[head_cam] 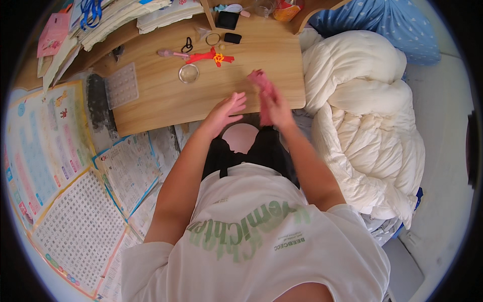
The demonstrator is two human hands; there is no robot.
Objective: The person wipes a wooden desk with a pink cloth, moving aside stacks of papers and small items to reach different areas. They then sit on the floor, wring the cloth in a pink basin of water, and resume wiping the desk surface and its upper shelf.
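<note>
My right hand grips a piece of crumpled pink-red material, cloth or paper, over the front edge of the wooden desk. To its left, my left hand holds nothing, its fingers spread above the same edge. Farther back on the desk lie a red ribbon-like strip with a yellow flower-shaped piece, a clear round dish or ring, a pink pen-like item, a black hair tie, a bangle-like ring and a small black case.
Stacked papers and books fill the shelf at the back left. A clear molded tray rests at the desk's left end. Printed posters cover the left side. A bulky cream quilt lies right of the desk. A pink round seat shows between my legs.
</note>
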